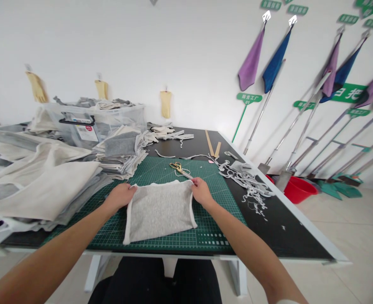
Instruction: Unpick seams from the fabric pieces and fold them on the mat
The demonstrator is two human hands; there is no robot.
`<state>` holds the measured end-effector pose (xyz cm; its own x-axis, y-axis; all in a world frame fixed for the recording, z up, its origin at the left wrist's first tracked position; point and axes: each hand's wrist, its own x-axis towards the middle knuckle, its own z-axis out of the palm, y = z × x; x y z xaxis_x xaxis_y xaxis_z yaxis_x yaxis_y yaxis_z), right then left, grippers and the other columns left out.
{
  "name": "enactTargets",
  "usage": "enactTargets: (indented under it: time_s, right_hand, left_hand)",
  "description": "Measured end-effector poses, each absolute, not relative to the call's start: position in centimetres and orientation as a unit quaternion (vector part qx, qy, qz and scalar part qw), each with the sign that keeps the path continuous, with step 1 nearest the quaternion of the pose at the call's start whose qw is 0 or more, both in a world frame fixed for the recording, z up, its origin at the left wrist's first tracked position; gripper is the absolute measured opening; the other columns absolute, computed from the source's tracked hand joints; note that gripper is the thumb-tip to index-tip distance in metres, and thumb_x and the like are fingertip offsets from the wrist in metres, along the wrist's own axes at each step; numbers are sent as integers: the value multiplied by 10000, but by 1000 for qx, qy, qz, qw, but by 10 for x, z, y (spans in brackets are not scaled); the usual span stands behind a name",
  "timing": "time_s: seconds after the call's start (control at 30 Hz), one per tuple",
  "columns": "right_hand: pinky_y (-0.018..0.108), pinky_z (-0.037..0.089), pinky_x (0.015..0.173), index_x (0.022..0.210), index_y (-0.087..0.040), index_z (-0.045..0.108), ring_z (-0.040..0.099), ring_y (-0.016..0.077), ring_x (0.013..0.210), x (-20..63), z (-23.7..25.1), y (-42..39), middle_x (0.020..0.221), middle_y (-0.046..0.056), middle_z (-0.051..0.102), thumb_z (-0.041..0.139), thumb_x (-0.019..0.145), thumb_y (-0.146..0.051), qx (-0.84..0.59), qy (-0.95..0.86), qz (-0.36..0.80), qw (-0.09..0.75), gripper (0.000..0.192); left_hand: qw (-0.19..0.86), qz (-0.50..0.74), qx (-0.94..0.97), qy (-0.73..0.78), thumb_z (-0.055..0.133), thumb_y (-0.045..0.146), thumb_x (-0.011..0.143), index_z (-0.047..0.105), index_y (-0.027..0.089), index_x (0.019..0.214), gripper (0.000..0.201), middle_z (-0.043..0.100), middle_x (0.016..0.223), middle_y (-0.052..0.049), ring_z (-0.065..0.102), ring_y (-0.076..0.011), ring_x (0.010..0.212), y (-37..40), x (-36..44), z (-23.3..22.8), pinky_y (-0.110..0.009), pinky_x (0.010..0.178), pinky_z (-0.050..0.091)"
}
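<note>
A light grey piece of fabric (161, 211) with pale edges down both sides is spread over the green cutting mat (218, 215). My left hand (121, 196) pinches its far left corner, and my right hand (201, 191) pinches the far right corner. Between them the far edge looks slightly wavy. Just beyond the fabric lies a pair of scissors (180, 169) with gold handles, its blades pointing toward my right hand. A thin loop of white cord lies by the scissors.
Left of the mat rise stacks of folded grey cloth (123, 147) and cream cloth (56, 177). Behind them stands a clear plastic bin (110, 116) full of fabric. Fabric scraps (246, 177) and wooden strips (209, 143) lie on the black table (278, 232). A red bucket (298, 190) stands beyond its right edge.
</note>
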<state>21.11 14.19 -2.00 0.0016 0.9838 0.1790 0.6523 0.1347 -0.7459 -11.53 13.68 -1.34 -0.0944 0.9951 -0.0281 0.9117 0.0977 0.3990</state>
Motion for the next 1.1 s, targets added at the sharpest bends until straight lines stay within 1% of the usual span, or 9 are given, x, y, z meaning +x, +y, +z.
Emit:
enactTargets:
  time_s: [0.1, 0.17, 0.27, 0.33, 0.5, 0.6, 0.67, 0.83, 1.1]
  right_hand:
    - [273, 441, 712, 975, -157, 599, 612, 188, 800, 214, -22, 141, 868, 57, 665, 494, 797, -198, -626, -682, 228, 302, 211]
    - [300, 436, 723, 1060, -144, 577, 609, 214, 813, 215, -22, 140, 895, 79, 659, 547, 780, -245, -640, -687, 217, 268, 299]
    - [341, 427, 754, 1196, -126, 508, 599, 252, 868, 214, -18, 133, 1006, 123, 632, 589, 762, -290, -653, -696, 191, 231, 471]
    - [355, 412, 805, 1234, -140, 486, 571, 269, 966, 211, -13, 127, 1117, 144, 586, 569, 783, -296, -652, -704, 171, 222, 484]
    - [348, 329, 943, 1258, -160, 505, 445, 263, 1136, 198, 4, 124, 1236, 137, 520, 489, 856, -248, -586, -787, 23, 194, 411]
    - [327, 316, 938, 1039, -163, 659, 486, 233, 1051, 186, 11, 136, 1089, 112, 611, 425, 890, -193, -520, -844, -39, 128, 278]
    - [321, 318, 922, 911, -162, 702, 519, 219, 985, 176, 12, 148, 989, 108, 647, 403, 899, -183, -508, -854, -40, 107, 300]
    - [309, 350, 864, 878, -176, 736, 561, 222, 941, 160, 10, 176, 944, 112, 684, 432, 885, -223, -510, -855, -39, 85, 308]
    - [250, 383, 813, 905, -230, 754, 603, 193, 930, 161, 3, 184, 939, 50, 723, 481, 866, -274, -501, -863, -26, 59, 279]
  left_hand:
    - [136, 96, 663, 730, 446, 557, 753, 602, 167, 635, 437, 685, 787, -159, 653, -291, 795, 140, -118, -13, -301, 634, 406]
    - [126, 74, 665, 732, 458, 602, 735, 631, 152, 736, 482, 685, 892, -198, 649, -337, 872, 140, -118, -11, -342, 681, 426]
    - [106, 56, 673, 730, 478, 639, 713, 627, 127, 922, 573, 654, 1011, -228, 614, -389, 965, 134, -114, -5, -412, 750, 434]
    - [77, 52, 680, 727, 500, 629, 707, 601, 116, 1016, 608, 614, 1088, -236, 581, -405, 1018, 127, -108, -1, -446, 789, 431]
    - [-60, 88, 764, 637, 479, 404, 812, 609, 120, 1024, 378, 565, 1110, -192, 528, -333, 1087, 124, -82, 13, -427, 873, 418]
    - [-54, 97, 811, 574, 433, 312, 860, 645, 170, 971, 278, 600, 1078, -119, 548, -247, 1048, 132, -62, 16, -363, 909, 407]
    - [-40, 92, 835, 540, 422, 319, 878, 648, 197, 1011, 289, 621, 1080, -84, 556, -215, 1040, 134, -49, 13, -328, 912, 409]
    - [-23, 67, 882, 465, 419, 357, 891, 661, 247, 1028, 299, 653, 1105, -51, 561, -221, 1073, 127, -28, -2, -348, 917, 406]
    - [-34, 58, 902, 427, 354, 313, 920, 650, 231, 1050, 334, 649, 1157, -76, 559, -249, 1109, 118, -28, -9, -439, 984, 337]
